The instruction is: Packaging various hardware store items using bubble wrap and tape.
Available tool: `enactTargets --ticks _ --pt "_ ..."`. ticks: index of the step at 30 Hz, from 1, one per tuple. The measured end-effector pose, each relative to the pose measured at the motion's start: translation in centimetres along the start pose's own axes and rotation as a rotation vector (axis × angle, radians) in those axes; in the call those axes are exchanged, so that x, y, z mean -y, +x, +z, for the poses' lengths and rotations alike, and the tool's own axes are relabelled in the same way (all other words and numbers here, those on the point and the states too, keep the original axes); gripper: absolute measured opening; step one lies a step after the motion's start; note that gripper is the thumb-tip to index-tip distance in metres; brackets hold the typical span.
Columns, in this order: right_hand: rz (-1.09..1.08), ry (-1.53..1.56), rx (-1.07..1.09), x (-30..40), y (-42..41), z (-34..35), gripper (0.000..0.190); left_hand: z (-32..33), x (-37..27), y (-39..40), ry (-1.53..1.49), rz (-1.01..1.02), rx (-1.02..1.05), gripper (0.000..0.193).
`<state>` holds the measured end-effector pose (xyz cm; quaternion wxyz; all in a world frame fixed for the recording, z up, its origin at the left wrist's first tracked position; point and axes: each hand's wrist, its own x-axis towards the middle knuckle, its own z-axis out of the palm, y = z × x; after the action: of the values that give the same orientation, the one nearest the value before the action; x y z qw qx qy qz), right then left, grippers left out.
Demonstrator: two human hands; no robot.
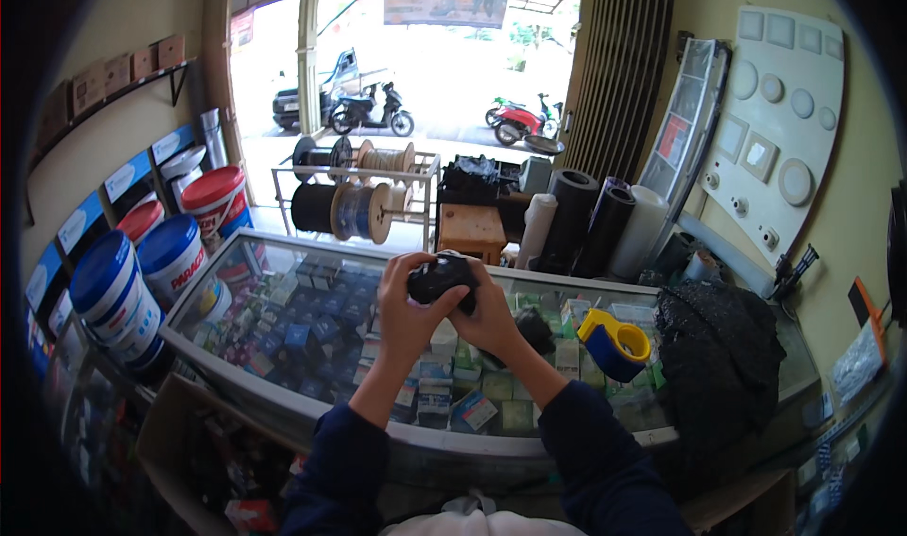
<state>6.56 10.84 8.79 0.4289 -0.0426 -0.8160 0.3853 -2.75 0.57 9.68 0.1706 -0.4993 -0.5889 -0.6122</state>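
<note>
Both of my hands are closed around a small bundle in shiny black plastic (441, 279), held up above a glass display counter (425, 433). My left hand (405, 309) grips its left side, and my right hand (489, 309) grips the right side with the thumb across the front. What the plastic wraps cannot be seen. Just beyond my right wrist, a crumpled black piece (533, 329) lies on the glass, partly hidden by the arm. To its right is a yellow and blue tape dispenser (615, 345). Through the glass, many small boxes (312, 330) show inside the counter.
A heap of black plastic sheeting (719, 352) covers the counter's right end. Paint pails (117, 295) stand at the left. Beyond the counter are a rack of cable spools (361, 210) and upright rolls (567, 214). An open cardboard box (170, 423) sits low at my left.
</note>
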Motion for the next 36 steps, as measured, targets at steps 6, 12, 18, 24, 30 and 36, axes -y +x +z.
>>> enactTargets --ticks 6,12,18,24,30,36 --pt "0.06 0.219 -0.253 -1.4 -0.6 -2.0 0.046 6.2 -0.5 2.0 -0.63 -0.219 0.234 0.057" --pt "0.171 -0.002 -0.145 -1.4 -2.5 -7.8 0.052 8.7 -1.3 2.5 -0.698 -0.237 0.41 0.061" --pt "0.504 -1.077 -0.07 1.0 -9.4 -13.8 0.06 7.3 0.1 2.3 -0.44 -0.074 0.321 0.062" --pt "0.679 -1.373 0.084 -1.9 -15.0 -16.5 0.042 6.4 1.4 2.6 -0.577 -0.222 0.333 0.058" --pt "0.433 -1.214 -0.211 -2.6 -13.4 -17.5 0.031 5.9 2.4 2.9 -0.276 0.071 -0.005 0.057" --pt "0.549 0.012 -0.646 3.4 -6.3 -15.3 0.035 4.7 1.2 2.6 -0.29 0.022 0.047 0.071"
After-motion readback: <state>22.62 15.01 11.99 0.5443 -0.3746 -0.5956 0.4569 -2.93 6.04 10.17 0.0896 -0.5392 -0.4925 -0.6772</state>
